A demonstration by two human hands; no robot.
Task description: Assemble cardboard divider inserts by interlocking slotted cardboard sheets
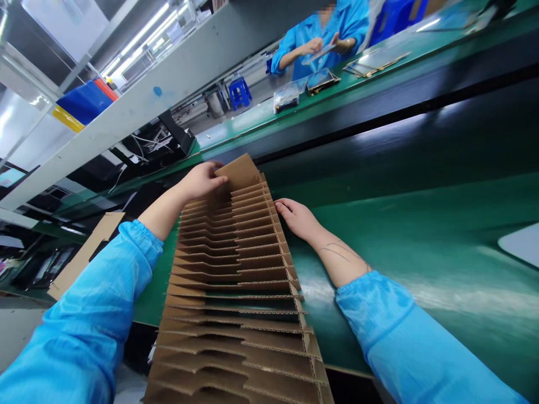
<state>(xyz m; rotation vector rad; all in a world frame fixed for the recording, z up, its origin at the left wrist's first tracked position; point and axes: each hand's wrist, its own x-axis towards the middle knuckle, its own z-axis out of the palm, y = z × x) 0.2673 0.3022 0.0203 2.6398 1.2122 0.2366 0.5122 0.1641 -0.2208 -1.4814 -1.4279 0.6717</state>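
A long brown cardboard divider rack (pixel 236 292) with several slotted partitions lies on the green belt in front of me. My left hand (pixel 202 179) curls over its far end, fingers closed on the end flap. My right hand (pixel 297 217) rests against the rack's right side near the far end, fingers pressed on the cardboard edge. Both my arms wear blue sleeves.
Green conveyor belt (pixel 421 235) runs to the right. A flat cardboard sheet (pixel 84 255) lies at left. Across the line a person in blue (pixel 324 39) handles a flat panel; trays of panels (pixel 303 87) sit on the far bench. Grey overhead shelf (pixel 168 84).
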